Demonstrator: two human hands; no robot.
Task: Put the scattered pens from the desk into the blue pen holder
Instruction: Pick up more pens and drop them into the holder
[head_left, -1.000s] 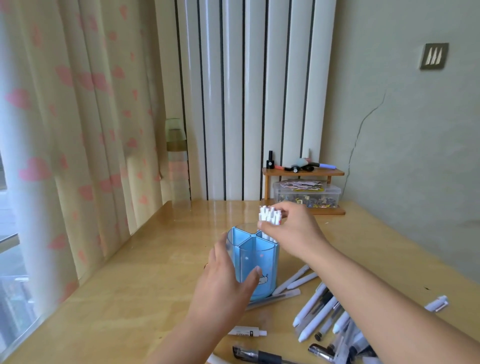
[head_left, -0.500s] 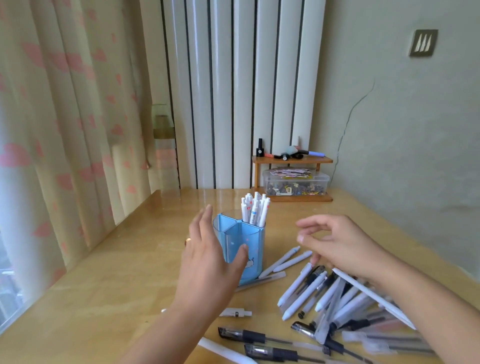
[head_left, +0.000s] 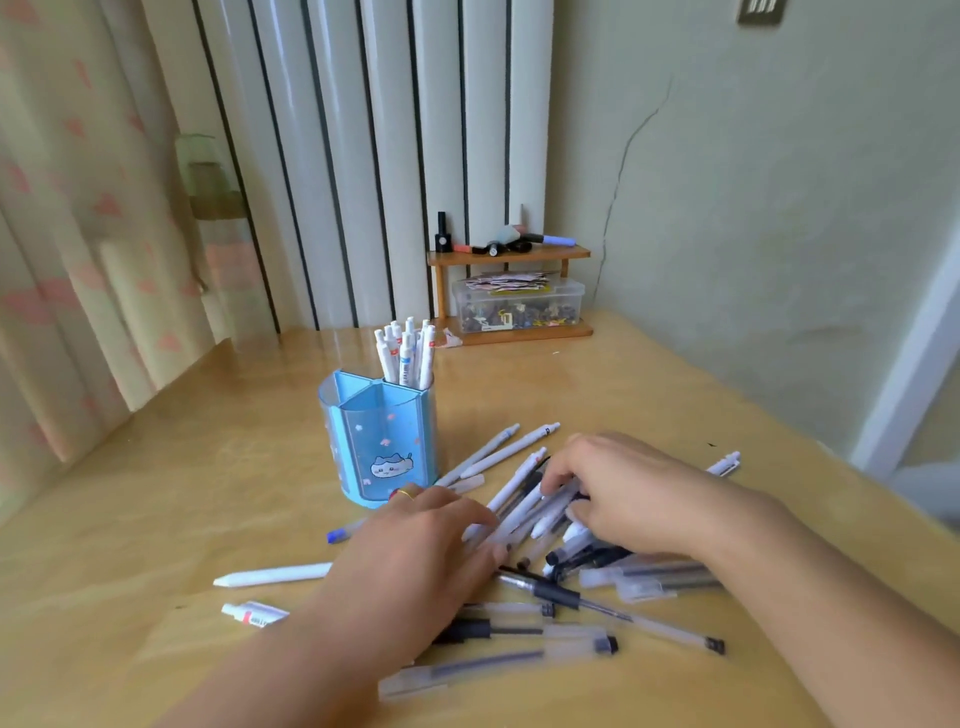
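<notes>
The blue pen holder (head_left: 379, 441) stands upright on the desk, with several white pens (head_left: 405, 356) upright in its rear compartment. To its right lies a pile of scattered pens (head_left: 511, 452), white, clear and black. My right hand (head_left: 628, 493) is down on the pile with its fingers curled around a few white pens. My left hand (head_left: 415, 551) lies flat on the near-left side of the pile, fingers spread, just in front of the holder. One white pen (head_left: 275, 576) lies apart at the left, and another (head_left: 724, 464) lies at the far right.
A small white tube (head_left: 254, 613) lies near the desk's front left. At the back, a small wooden shelf (head_left: 511, 254) carries small items over a clear plastic box (head_left: 519, 304). A curtain (head_left: 78, 260) hangs along the left edge and a wall (head_left: 779, 234) runs along the right.
My right hand let go of the white pens in the holder and dropped onto the pile. My left hand left the holder's side and came down onto the pens too. The view tilted down.
</notes>
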